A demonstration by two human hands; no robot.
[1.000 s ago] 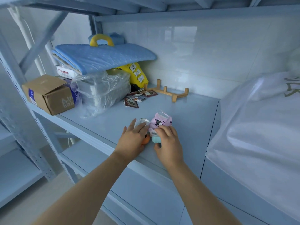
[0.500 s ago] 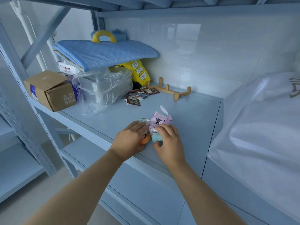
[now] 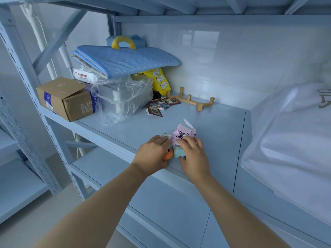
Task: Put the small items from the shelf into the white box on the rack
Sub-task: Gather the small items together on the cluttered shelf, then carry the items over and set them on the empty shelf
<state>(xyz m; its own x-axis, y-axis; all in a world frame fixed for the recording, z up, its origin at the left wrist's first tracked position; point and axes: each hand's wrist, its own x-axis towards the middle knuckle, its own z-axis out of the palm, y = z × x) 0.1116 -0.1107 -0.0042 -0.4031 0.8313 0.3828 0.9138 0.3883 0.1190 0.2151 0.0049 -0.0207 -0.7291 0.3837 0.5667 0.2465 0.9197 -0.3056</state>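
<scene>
Now our left hand (image 3: 154,153) clasps orange toy (image 3: 168,155); right hand (image 3: 193,155) fingers pinch teal item (image 3: 178,152), pink packet (image 3: 184,133) just past fingertips.

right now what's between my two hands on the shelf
Head view: a small orange toy, a pale teal block and a pink printed packet, bunched between left hand and right hand.

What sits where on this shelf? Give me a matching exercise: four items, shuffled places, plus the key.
Items
1. cardboard box
2. wooden rack
3. pink packet
4. blue mat

Places
A. front of the shelf, between the left hand and right hand
B. left end of the shelf
C. just right of the sachets
D. lying over the clear plastic bag

Pairs: 1-B, 2-C, 3-A, 4-D
</scene>
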